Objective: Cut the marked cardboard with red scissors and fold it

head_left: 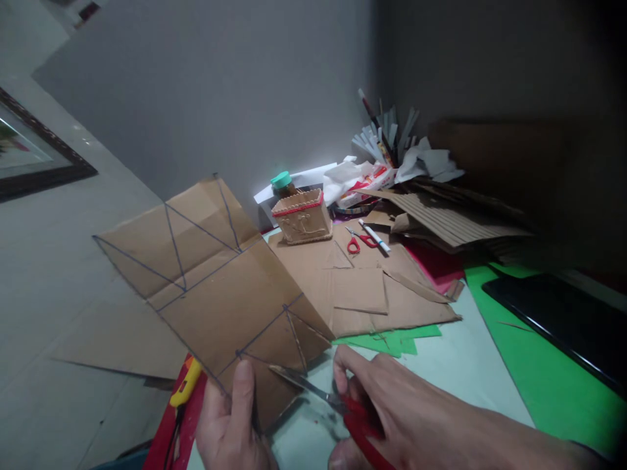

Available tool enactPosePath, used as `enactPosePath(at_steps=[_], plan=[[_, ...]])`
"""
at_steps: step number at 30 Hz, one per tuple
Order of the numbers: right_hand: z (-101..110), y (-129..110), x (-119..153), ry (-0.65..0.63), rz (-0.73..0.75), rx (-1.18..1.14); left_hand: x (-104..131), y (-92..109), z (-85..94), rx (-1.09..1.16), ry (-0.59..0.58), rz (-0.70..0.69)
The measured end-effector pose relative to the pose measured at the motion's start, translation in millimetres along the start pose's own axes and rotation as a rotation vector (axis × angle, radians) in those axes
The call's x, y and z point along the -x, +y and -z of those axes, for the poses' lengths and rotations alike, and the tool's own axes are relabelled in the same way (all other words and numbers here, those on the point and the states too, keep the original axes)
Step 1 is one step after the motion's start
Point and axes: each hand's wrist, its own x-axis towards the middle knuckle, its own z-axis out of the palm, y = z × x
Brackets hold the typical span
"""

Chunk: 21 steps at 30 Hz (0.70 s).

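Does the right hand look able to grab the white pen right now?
Probably not with the right hand holding the larger scissors; otherwise the way to the white pen over the flat cardboard looks free.

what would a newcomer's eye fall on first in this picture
Probably the big, dark-lined cardboard sheet in the left hand, left of centre. Next, the larger red-handled scissors in the right hand, at the bottom. Farther back, a red-banded box stands in front of a teal-lidded jar.

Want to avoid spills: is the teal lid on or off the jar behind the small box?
On: the teal lid sits atop the jar. Whether it is tight I cannot tell.
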Motion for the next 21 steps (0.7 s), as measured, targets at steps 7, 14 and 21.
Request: enactPosePath(at_steps=[7,14,21], plan=[[7.6,-11.0,10.6,-0.080,0.045,0.004,6.0,1.9,-11.3,0.130,-0.035,0.030],[6.3,-11.0,0.4,-0.019,0.125,0.040,25.6,11.6,-36.7,0.224,-0.056,0.262],[-3.0,-8.3,-3.3,0.040,0.081,0.016,30.5,20.7,-37.9,0.207,-0.008,0.251]])
